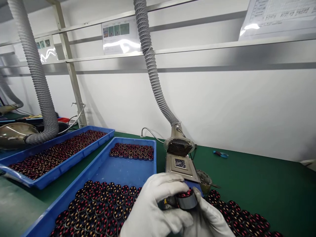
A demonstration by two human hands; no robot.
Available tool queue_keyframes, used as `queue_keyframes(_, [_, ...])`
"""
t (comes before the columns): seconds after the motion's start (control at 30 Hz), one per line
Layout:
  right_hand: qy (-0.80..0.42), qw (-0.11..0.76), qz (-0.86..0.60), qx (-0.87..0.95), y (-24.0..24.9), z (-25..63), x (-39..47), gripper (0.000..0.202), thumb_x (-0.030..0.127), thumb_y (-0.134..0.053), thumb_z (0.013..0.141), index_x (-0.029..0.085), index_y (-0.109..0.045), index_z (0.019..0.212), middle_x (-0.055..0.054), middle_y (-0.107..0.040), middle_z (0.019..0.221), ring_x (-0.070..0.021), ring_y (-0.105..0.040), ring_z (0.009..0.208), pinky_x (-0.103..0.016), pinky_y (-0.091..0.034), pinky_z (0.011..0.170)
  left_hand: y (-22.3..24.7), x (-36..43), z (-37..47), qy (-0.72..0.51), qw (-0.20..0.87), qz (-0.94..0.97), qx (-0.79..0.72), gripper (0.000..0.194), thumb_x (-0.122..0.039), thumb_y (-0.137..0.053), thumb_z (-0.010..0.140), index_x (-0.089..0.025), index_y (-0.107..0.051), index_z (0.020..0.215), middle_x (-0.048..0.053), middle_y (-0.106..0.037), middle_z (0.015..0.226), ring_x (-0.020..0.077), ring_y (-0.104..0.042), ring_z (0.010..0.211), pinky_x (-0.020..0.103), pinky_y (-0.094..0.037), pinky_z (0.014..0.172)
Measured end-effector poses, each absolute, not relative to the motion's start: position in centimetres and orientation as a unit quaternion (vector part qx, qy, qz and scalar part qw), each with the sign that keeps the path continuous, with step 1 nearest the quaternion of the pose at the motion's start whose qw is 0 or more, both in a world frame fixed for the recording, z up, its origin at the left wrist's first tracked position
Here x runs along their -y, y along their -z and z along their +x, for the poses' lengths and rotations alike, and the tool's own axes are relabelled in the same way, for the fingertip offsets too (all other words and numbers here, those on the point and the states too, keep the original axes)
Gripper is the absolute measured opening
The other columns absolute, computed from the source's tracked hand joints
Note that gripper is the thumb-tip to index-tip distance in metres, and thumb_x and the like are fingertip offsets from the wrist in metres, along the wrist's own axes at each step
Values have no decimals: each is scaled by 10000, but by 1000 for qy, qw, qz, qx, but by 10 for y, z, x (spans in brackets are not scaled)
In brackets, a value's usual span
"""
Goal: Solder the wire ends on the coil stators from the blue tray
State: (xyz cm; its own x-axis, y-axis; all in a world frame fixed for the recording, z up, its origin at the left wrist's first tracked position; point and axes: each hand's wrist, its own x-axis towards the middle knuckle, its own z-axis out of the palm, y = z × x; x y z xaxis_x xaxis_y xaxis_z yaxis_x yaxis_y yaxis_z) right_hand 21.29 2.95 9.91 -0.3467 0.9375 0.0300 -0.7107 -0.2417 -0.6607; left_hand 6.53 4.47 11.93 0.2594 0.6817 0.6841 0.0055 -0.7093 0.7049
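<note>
Both my hands wear white gloves and are close together at the bottom centre. My left hand (154, 204) and my right hand (209, 214) grip a short, dark round part (187, 200) with a smooth grey side and red pieces in its top. Fingers hide some of it, and a small yellow and black bit shows beside my left fingers. Just beyond my hands is a metal unit (182, 166) with a square opening, its silvery surface showing. To the left, a blue tray (138, 168) holds rows of similar round parts (101, 204) with red or yellowish pieces.
More round parts (237, 214) lie on the green table (251, 177) at right. A small pot (204, 181) and blue-handled pliers (221, 154) are there too. An extraction hose (153, 69) hangs over the metal unit. A second blue tray (74, 158), filled with parts, stands left.
</note>
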Motion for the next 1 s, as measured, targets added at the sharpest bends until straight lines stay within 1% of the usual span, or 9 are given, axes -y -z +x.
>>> queue_keyframes(0.1, [-768,529,-201,299,-96,212,-31,246,328,-763,666,244,-706,890,-37,-703,963,-188,-637,893,-344,-484,849,-119,-49,69,-571,334,720,-209,377,-124,-797,588,-234,-729,942,85,-695,1023,221,-649,940,296,-527,856])
queue_keyframes(0.2, [-782,509,-199,299,-98,207,-32,234,322,-746,688,241,-700,903,-42,-714,884,-193,-661,774,-380,-504,776,-117,-55,73,-605,424,648,-185,138,-181,-711,694,-242,-759,809,63,-726,894,206,-674,850,258,-547,783])
queue_keyframes(0.33, [-804,483,-178,298,-103,205,-31,321,362,-799,610,240,-709,893,-34,-728,794,-149,-676,671,-258,-509,648,-114,-61,72,-664,508,524,-162,177,-56,-653,601,-210,-742,600,29,-716,647,159,-657,578,176,-533,530])
queue_keyframes(0.4, [-816,470,-159,297,-106,207,-30,342,379,-813,583,248,-716,883,-35,-733,814,-127,-680,676,-204,-501,630,-116,-59,66,-677,509,498,-185,198,-52,-609,597,-196,-740,631,36,-722,703,153,-642,552,184,-512,484])
queue_keyframes(0.53, [-786,507,-160,316,-111,209,-25,313,344,-774,658,237,-700,943,-22,-727,851,-114,-678,725,-187,-516,661,-124,-49,57,-552,535,583,-263,344,-9,-565,555,-201,-749,773,57,-694,994,187,-659,788,175,-512,540])
queue_keyframes(0.63, [-764,517,-184,340,-107,210,-25,342,331,-780,649,249,-684,967,-16,-723,854,-138,-677,737,-229,-536,673,-128,-45,63,-545,559,572,-252,344,23,-512,530,-200,-747,645,38,-713,830,164,-655,762,160,-515,605])
queue_keyframes(0.73, [-740,518,-210,374,-96,213,-29,380,405,-769,639,273,-670,982,-32,-716,867,-182,-680,742,-306,-544,676,-126,-44,71,-594,560,540,-206,312,29,-547,550,-207,-744,609,27,-701,711,144,-637,645,157,-504,532])
queue_keyframes(0.87, [-716,523,-227,403,-80,221,-33,435,468,-754,628,268,-659,1002,-50,-711,866,-196,-681,685,-335,-538,636,-123,-42,62,-662,531,494,-193,219,-45,-613,621,-228,-733,617,19,-700,747,157,-646,717,149,-487,520])
queue_keyframes(1.0, [-656,559,-257,436,-74,220,-28,449,557,-651,698,275,-643,1047,-81,-714,916,-217,-688,717,-354,-542,622,-128,-41,52,-618,505,535,-277,294,-12,-638,593,-247,-741,737,17,-701,942,181,-630,925,152,-497,690])
